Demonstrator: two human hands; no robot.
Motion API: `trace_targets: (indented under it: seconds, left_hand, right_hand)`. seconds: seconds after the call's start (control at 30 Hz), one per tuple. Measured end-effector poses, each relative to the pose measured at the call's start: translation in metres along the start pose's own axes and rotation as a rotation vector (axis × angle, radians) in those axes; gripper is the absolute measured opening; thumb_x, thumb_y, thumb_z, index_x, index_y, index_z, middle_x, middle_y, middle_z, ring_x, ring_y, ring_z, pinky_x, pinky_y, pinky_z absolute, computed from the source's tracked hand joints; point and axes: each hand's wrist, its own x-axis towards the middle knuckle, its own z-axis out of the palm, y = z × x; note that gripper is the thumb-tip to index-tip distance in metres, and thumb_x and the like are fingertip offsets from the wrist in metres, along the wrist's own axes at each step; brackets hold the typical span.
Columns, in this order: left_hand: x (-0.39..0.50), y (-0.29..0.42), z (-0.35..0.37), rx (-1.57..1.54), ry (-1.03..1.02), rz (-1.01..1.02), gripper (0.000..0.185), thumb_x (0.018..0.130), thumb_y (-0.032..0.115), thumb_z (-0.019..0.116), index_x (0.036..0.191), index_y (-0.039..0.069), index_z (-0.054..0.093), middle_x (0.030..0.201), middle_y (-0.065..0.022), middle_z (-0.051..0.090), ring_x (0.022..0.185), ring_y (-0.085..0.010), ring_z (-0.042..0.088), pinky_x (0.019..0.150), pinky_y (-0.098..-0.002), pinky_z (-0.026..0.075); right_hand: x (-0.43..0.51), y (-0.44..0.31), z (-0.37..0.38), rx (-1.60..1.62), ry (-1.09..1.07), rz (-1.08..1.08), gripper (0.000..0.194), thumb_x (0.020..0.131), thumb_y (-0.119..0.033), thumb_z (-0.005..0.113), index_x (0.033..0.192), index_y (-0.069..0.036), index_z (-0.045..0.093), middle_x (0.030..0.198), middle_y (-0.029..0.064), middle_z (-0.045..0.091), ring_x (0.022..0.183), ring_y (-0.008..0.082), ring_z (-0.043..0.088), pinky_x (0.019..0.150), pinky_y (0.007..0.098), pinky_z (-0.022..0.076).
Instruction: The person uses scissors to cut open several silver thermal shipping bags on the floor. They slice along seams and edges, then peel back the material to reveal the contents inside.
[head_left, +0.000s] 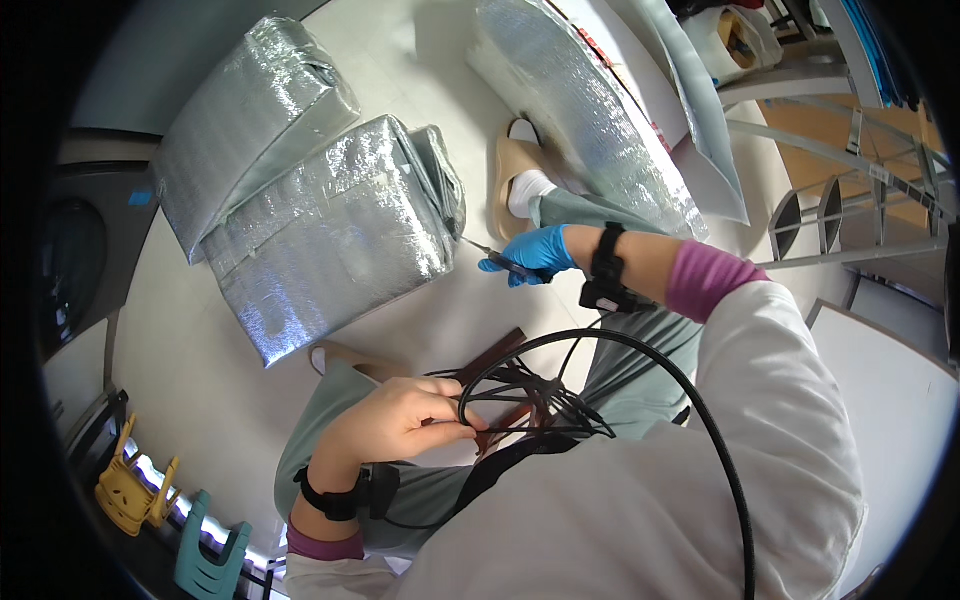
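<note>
My left hand (409, 420), bare, is closed at the fingertips on a black cable (645, 340) that arcs over my lap. Beside those fingers lies a tangle of thinner black cables (559, 394) above brown wood pieces. My right hand (532, 257), in a blue glove, grips a slim pointed hand tool (511, 265) with a dark handle; its metal tip points at the end of a silver foil-wrapped package (337, 240). Whether the tip touches the foil, I cannot tell. A second silver foil-wrapped package (247, 127) lies behind the first.
A long silver foil-covered piece (577, 105) stands beside my slippered foot (514, 176). At the right is a metal stepladder (862, 169). Lower left are a yellow child's chair (131, 487) and a green one (206, 559). A front-loading appliance (82, 247) stands at the left.
</note>
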Motion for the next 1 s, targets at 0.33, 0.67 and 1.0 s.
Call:
trace_targets:
  seconds: [0.33,0.67,1.0]
  left_hand:
    - [0.006,-0.005,-0.001,0.054,-0.002,0.050,0.013,0.077,0.008,0.072,0.089,0.003,0.071,0.071,-0.0070,0.059,0.064,-0.0196,0.055,0.058,-0.0295,0.041]
    - [0.012,-0.012,-0.006,0.005,0.007,0.065,0.014,0.076,0.006,0.071,0.090,0.002,0.071,0.070,-0.0066,0.058,0.063,-0.0193,0.055,0.057,-0.0303,0.041]
    - [0.015,-0.017,-0.009,0.025,-0.022,0.026,0.015,0.077,0.008,0.071,0.090,0.003,0.071,0.073,-0.0072,0.060,0.065,-0.0204,0.057,0.058,-0.0306,0.042]
  right_hand:
    - [0.083,0.018,0.017,0.284,-0.047,0.125,0.058,0.078,-0.070,0.059,0.069,-0.013,0.053,0.059,0.0020,0.051,0.045,0.0133,0.041,0.050,0.0287,0.0327]
    - [0.112,0.013,0.002,0.163,0.010,0.223,0.057,0.078,-0.067,0.060,0.071,-0.011,0.061,0.058,0.0027,0.053,0.046,0.0158,0.043,0.051,0.0318,0.0348]
    - [0.120,0.035,0.004,-0.289,0.172,0.098,0.060,0.082,-0.065,0.056,0.061,-0.010,0.065,0.058,0.0039,0.060,0.047,0.0193,0.052,0.051,0.0358,0.0403]
